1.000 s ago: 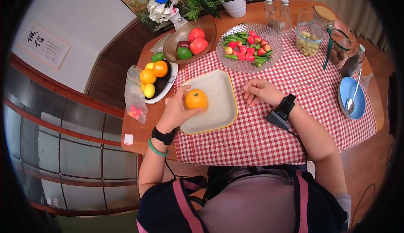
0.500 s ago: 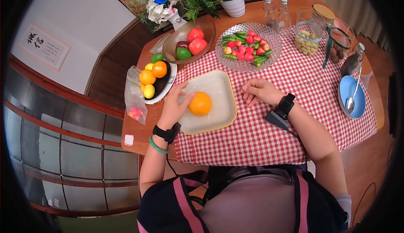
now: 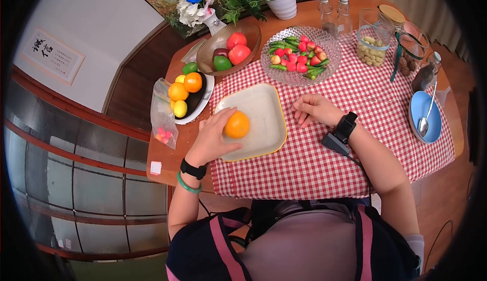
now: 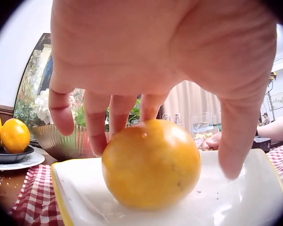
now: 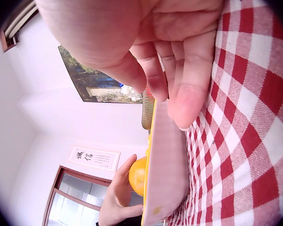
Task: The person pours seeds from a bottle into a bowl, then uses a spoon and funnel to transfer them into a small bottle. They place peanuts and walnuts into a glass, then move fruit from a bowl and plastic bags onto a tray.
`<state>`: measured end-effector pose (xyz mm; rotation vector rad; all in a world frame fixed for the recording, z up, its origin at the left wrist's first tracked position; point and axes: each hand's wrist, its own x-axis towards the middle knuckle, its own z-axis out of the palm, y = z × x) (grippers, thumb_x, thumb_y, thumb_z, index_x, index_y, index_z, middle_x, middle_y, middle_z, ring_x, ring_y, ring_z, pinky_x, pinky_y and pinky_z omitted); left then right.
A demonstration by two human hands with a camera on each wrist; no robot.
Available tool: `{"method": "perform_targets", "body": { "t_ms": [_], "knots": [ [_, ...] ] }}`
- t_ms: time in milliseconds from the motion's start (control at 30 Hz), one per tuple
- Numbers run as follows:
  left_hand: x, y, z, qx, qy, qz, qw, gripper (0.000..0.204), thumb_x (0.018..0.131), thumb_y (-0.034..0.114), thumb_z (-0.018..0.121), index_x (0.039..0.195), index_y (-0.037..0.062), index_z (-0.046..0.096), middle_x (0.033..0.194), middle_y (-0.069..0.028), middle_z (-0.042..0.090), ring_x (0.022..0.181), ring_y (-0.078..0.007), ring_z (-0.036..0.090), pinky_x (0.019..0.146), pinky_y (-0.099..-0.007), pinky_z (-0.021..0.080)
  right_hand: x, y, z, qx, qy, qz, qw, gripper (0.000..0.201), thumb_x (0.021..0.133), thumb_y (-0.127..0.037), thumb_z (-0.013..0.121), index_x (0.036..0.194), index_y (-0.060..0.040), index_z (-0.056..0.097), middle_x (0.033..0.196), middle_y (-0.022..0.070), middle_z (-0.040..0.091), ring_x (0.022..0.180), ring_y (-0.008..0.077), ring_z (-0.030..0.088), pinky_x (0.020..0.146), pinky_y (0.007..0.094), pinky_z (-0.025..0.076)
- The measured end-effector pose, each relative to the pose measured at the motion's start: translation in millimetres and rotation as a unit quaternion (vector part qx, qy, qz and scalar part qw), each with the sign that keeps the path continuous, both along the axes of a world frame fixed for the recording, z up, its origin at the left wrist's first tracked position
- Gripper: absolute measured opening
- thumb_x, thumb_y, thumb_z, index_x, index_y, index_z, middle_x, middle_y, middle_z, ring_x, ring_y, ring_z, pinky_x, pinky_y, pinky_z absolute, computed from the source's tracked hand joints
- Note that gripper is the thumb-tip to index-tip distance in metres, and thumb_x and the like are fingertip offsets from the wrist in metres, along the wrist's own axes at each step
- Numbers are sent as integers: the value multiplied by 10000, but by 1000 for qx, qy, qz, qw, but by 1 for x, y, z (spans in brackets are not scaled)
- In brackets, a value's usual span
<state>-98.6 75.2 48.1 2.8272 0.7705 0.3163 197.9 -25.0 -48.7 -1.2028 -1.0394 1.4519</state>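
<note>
An orange (image 3: 237,125) sits in a white square dish (image 3: 264,139) with a yellow rim. My left hand (image 3: 209,136) reaches over it from the left, fingers spread around its far side. In the left wrist view the thumb (image 4: 233,141) stands apart from the orange (image 4: 151,165), while the fingertips reach behind its top. To the right of the dish, my right hand (image 3: 317,110) rests on the checkered cloth (image 3: 324,164), fingers loosely curled and holding nothing. The right wrist view shows those fingers (image 5: 191,89) close to the dish's outer wall (image 5: 167,165).
Left of the dish stand a fruit plate (image 3: 207,92) and a plastic bag (image 3: 161,109). Behind are a brown glass bowl (image 3: 205,53) of fruit and a glass bowl (image 3: 332,60) of peppers and radishes. Jars (image 3: 373,47) and a blue bowl (image 3: 418,106) with a spoon stand at right.
The left hand drew back from the orange, then came around it again. The orange shifted right and back left, and its stem end has turned out of sight. The right hand stayed put.
</note>
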Motion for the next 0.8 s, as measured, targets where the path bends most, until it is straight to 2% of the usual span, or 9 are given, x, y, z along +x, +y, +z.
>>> {"method": "perform_targets", "body": {
  "t_ms": [67,167,267,367,467,567,667,800],
  "knots": [
    [-6,1,6,8,34,-13,999,682,682,279,772,1279,101,497,1231,-104,549,1147,-235,505,919,-371,303,-1,0,-1,1,1,-1,1000,257,980,-230,479,1019,4,577,835,66,618,695,133,635,642,261,566],
    [-7,9,10,-102,80,60,990,723,662,289,784,1294,113,481,1239,-107,538,1161,-241,494,893,-352,306,-2,0,-1,9,21,-11,1000,239,969,-226,502,979,-2,585,792,59,614,645,129,620,608,253,555],
    [-1,3,15,-84,61,48,993,700,672,258,778,1287,112,476,1229,-114,539,1139,-246,514,873,-323,309,-2,0,0,6,20,-10,1000,241,967,-228,504,977,-2,586,789,60,614,650,129,622,611,255,555],
    [4,8,0,-27,-18,-25,999,658,680,223,775,1260,101,489,1217,-120,543,1121,-254,525,877,-326,324,-2,-1,0,4,24,-12,1000,245,967,-231,505,974,-1,587,787,61,615,650,129,622,608,254,554],
    [10,16,-15,-18,-62,-26,998,663,676,208,779,1259,93,485,1250,-124,523,1138,-263,514,892,-367,337,-1,0,0,4,6,5,1000,255,983,-228,473,1024,0,579,832,58,619,695,122,633,637,252,563],
    [16,18,-21,-120,-87,8,989,668,667,176,774,1261,92,481,1245,-114,508,1160,-272,486,906,-405,344,-1,-1,1,4,7,3,1000,256,982,-230,475,1027,-1,578,836,61,621,690,123,632,635,255,564],
    [21,10,-8,-20,-16,-22,999,695,661,172,765,1288,97,472,1188,-107,511,1110,-268,501,884,-399,336,-1,0,-1,8,18,-9,1000,257,965,-238,510,974,6,589,778,62,612,654,130,626,606,253,557],
    [21,0,6,41,80,-33,995,751,657,240,757,1330,107,452,1127,-104,513,1051,-258,508,849,-384,323,-1,1,-2,6,11,5,1000,258,983,-234,474,1026,0,576,834,67,623,684,125,630,622,253,556]
  ]
}}
